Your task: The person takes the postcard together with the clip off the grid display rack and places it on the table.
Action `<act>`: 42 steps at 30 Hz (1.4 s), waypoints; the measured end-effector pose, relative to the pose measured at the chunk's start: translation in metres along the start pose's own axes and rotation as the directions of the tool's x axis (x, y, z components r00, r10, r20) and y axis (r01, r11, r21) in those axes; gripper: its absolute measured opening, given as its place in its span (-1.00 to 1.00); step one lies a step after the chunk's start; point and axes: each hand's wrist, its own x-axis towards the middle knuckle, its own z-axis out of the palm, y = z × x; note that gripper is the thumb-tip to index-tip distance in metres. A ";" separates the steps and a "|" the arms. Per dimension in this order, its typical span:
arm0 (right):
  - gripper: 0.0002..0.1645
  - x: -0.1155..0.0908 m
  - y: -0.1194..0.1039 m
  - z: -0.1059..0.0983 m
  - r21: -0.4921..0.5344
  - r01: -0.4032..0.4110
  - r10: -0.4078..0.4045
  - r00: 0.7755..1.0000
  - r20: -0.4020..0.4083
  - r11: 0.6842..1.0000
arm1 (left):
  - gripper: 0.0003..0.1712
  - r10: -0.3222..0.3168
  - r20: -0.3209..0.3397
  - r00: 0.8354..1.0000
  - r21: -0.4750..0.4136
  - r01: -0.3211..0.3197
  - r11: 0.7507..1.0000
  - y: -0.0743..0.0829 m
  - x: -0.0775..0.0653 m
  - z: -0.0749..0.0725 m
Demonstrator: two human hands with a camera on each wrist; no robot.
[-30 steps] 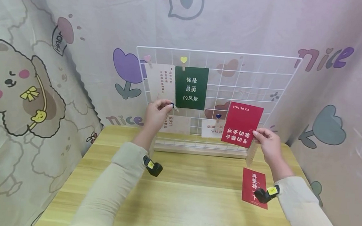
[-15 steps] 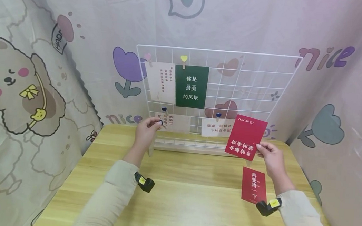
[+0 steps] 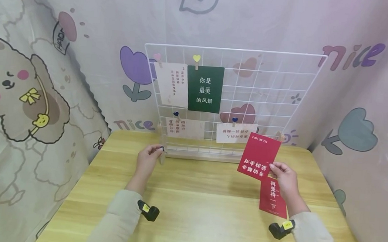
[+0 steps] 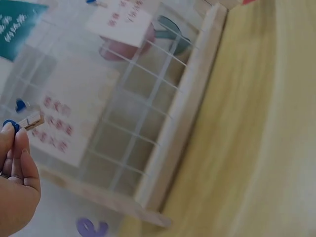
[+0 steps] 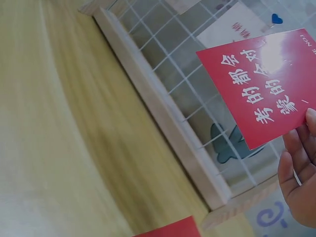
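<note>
Between thumb and fingertips, my left hand (image 3: 146,162) pinches a small wooden clothespin (image 4: 31,120) topped with a blue heart. It is low, just left of the white wire grid rack (image 3: 235,49). My right hand (image 3: 287,178) holds a red card (image 3: 259,154) by its edge, thumb on the printed face. That card is tilted in front of the rack's lower right, its white lettering upside down in the head view. Below it on the table lies a second red card (image 3: 272,201), partly covered by the held card and my right hand.
Clothespins fix a white card (image 3: 172,86), a green card (image 3: 203,106) and two smaller white cards (image 3: 195,130) to the rack. A wooden base (image 3: 205,157) carries the rack on the wood-grain table (image 3: 194,217). Behind hangs a printed curtain (image 3: 270,22).
My left hand, holding the clothespin, has come down and left from in front of the rack, uncovering the lower left card and its blue-heart clothespin. My right hand has lowered the red card.
</note>
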 end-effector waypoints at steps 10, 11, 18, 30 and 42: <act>-0.44 -0.032 -0.008 0.002 -0.028 -0.093 0.093 0.996 0.011 0.995 | -0.69 -0.077 -0.011 0.997 0.012 0.077 0.997 -0.043 -0.015 -0.019; -0.43 -0.035 -0.007 0.002 -0.033 -0.103 0.103 0.994 0.017 0.994 | -0.68 -0.078 -0.015 0.997 0.027 0.078 0.997 -0.047 -0.017 -0.021; -0.50 -0.057 -0.019 0.005 -0.009 -0.138 0.138 0.989 0.062 0.990 | -0.62 -0.131 -0.001 0.991 0.076 0.131 0.988 -0.074 -0.029 -0.035; -0.51 -0.111 -0.103 0.026 -0.102 -0.213 0.224 0.969 0.108 0.972 | -0.60 -0.237 -0.037 0.971 -0.030 0.235 0.971 -0.104 -0.044 -0.045; -0.56 -0.117 -0.090 0.045 -0.144 -0.267 0.286 0.949 0.130 0.953 | -0.60 -0.275 -0.097 0.957 -0.106 0.265 0.958 -0.130 -0.049 -0.063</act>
